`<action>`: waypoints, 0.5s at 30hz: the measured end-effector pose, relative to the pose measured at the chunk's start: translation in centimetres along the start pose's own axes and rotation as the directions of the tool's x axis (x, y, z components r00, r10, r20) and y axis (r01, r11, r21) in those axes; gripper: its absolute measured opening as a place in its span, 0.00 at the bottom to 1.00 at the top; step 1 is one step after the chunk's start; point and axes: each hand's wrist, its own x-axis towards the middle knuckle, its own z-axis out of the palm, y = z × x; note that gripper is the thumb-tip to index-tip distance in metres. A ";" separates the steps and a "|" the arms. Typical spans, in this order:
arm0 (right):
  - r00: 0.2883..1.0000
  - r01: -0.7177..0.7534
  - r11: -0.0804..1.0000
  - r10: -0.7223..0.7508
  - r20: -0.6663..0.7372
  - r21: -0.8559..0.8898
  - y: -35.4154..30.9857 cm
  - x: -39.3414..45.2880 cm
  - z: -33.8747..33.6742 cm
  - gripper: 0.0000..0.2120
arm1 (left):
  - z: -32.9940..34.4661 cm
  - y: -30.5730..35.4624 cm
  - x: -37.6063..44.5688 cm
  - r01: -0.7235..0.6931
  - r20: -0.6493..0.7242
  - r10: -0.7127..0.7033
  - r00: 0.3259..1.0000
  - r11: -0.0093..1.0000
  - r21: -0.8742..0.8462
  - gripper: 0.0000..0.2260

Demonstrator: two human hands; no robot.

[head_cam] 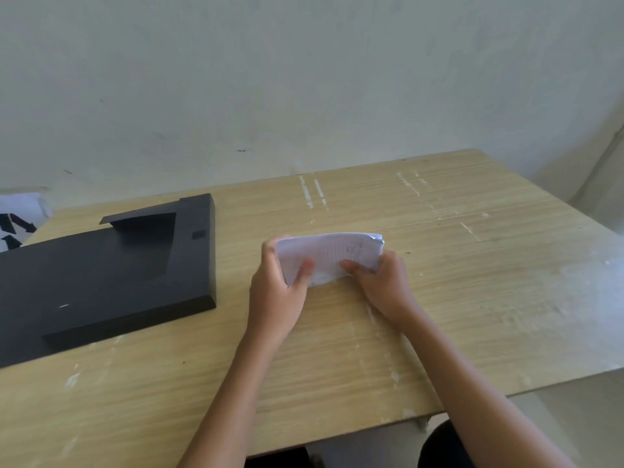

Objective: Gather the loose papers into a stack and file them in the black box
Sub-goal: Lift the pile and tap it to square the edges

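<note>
A stack of white papers with faint printed lines stands on its lower edge on the wooden table, tilted towards me. My left hand grips its left side, thumb on the front face. My right hand grips its right side, thumb also on the front. The black box lies flat on the table to the left of the papers, its open cut-away end facing the far side. A hand's width of bare table separates the box from my left hand.
A pale wall rises right behind the table. A white sheet with black arrows shows at the far left edge beyond the box. The table's near edge runs diagonally at the lower right, with a dark round shape below it.
</note>
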 end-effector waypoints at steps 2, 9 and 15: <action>1.000 0.011 0.999 -0.012 0.027 0.050 0.3 0.1 -0.2 0.06 | -1.0 1.6 0.0 -0.240 -0.073 0.249 0.966 0.964 0.119 0.29; 0.985 0.064 0.982 -0.090 0.144 0.176 0.6 -0.1 -0.6 0.03 | 1.8 4.3 0.5 -0.596 0.303 0.528 0.794 0.573 0.563 0.29; 0.983 0.125 0.978 -0.145 0.113 0.166 0.4 -0.1 -0.7 0.11 | 2.6 3.9 1.2 -0.591 0.258 0.582 0.771 0.504 0.630 0.25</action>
